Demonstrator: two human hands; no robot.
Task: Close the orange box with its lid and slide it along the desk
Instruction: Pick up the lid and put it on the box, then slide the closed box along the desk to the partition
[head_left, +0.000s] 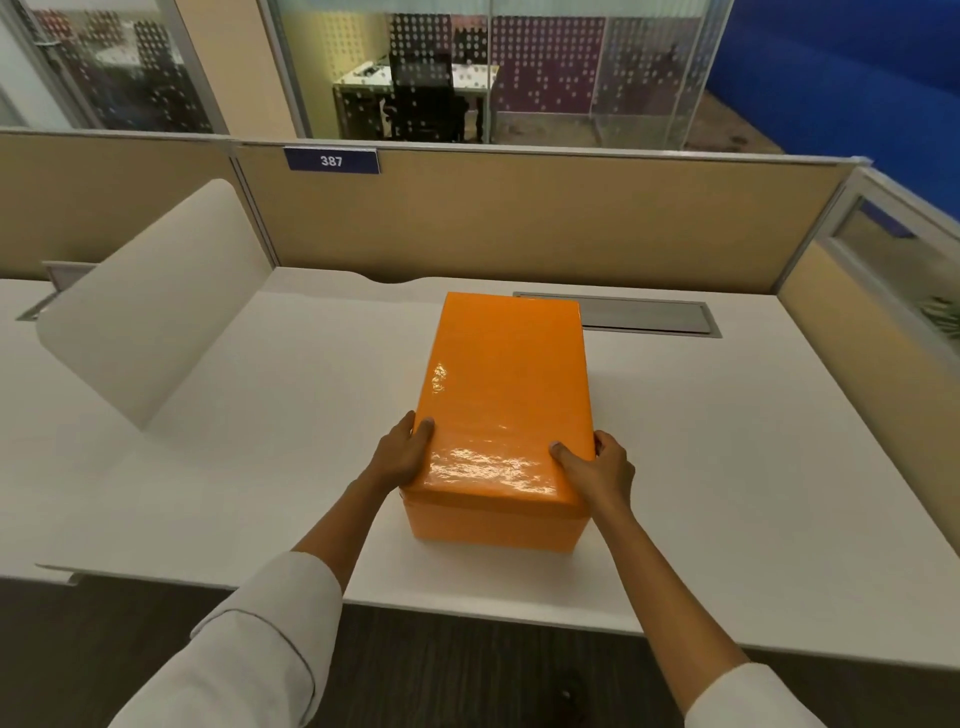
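Observation:
The orange box (493, 527) stands in the middle of the white desk (727, 467), its long side pointing away from me. A glossy orange lid (506, 384) sits on top of it and covers it fully. My left hand (402, 457) grips the lid's near left corner, thumb on top and fingers down the side. Gripping the near right corner in the same way is my right hand (597, 475). Below the lid's front edge, the box's front wall shows.
A white curved divider panel (156, 306) stands at the desk's left. A grey cable hatch (644, 314) lies flush in the desk behind the box on the right. Tan partition walls (519, 218) close off the back and right. The desk's front edge runs close below the box.

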